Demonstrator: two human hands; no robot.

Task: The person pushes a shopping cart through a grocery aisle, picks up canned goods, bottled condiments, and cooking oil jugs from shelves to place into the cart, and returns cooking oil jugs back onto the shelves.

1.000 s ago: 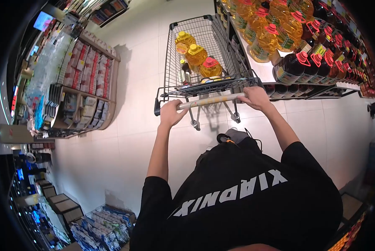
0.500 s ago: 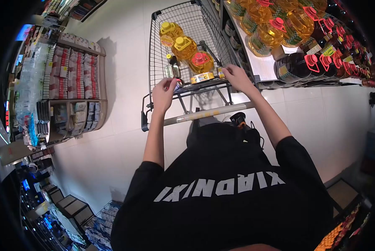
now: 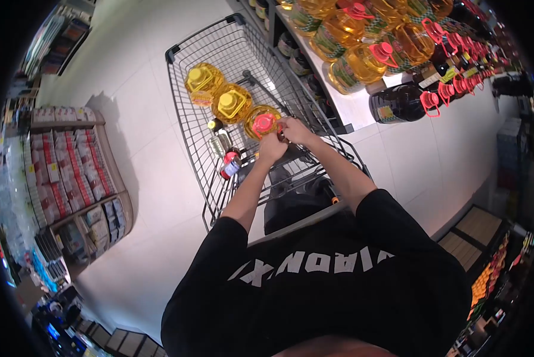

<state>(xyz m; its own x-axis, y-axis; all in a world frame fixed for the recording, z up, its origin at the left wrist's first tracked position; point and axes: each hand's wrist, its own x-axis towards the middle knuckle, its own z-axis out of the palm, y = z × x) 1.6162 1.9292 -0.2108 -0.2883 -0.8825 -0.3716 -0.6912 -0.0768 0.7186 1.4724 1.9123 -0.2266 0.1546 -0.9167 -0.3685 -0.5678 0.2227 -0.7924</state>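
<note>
Both hands reach into the wire shopping cart, close together at the near oil jug, which has a red cap and handle. My right hand has its fingers curled at the red handle. My left hand is closed just below, its fingertips partly hidden beside the right hand. Two yellow-capped oil jugs, a middle one and a far one, stand beyond. A slim bottle with a yellowish cap and a small red-and-blue labelled bottle lie left of my left hand.
The cart's push bar is against my body. A right-hand shelf holds several large oil jugs and a dark bottle near its edge. A display rack with red-and-white packs stands left, across the pale floor.
My hands have left their separate places near the cart's back edge and come together at the red-capped jug. The cart now appears turned and further left, with my body leaning closer over it.
</note>
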